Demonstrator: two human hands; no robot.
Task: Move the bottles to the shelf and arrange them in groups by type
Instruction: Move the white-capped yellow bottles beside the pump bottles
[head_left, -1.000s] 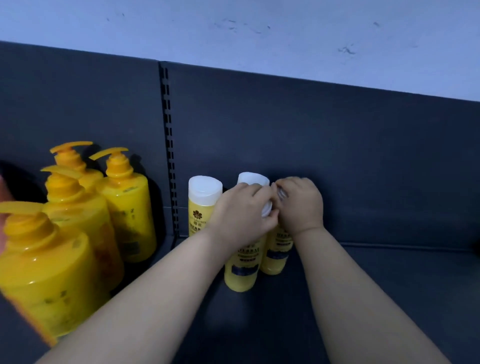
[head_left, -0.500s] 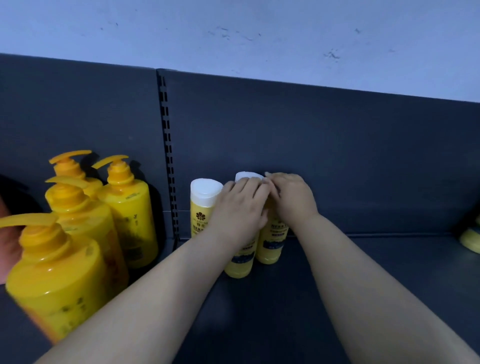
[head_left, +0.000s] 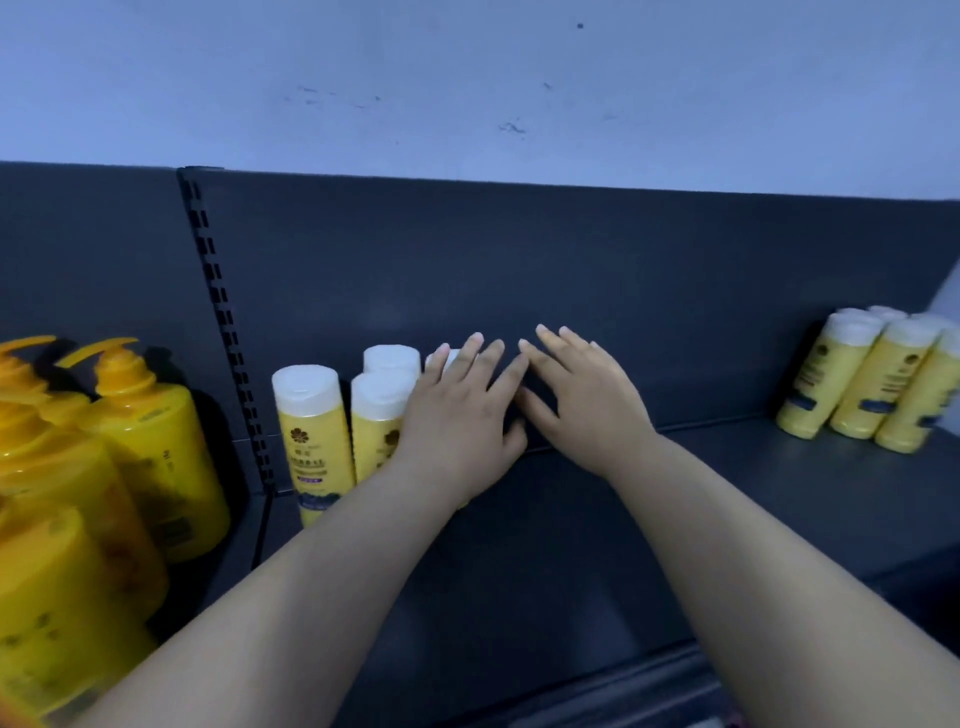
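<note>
Yellow, white-capped bottles stand upright in a tight cluster just right of the slotted upright, at the back of the shelf. Your left hand hangs in front of that cluster, fingers straight and spread, gripping nothing; whether its fingertips touch the rearmost cap cannot be told. Your right hand, a little further right of the upright, is equally flat and holds nothing. Left of the upright, the pump bottles are already bunched together as their own kind. Far right of the upright stands a second group of similar capped bottles, with labels too blurred to read. By the look of it you are well along: two types are grouped. What may remain is joining that second group to the cluster, if they match.
</note>
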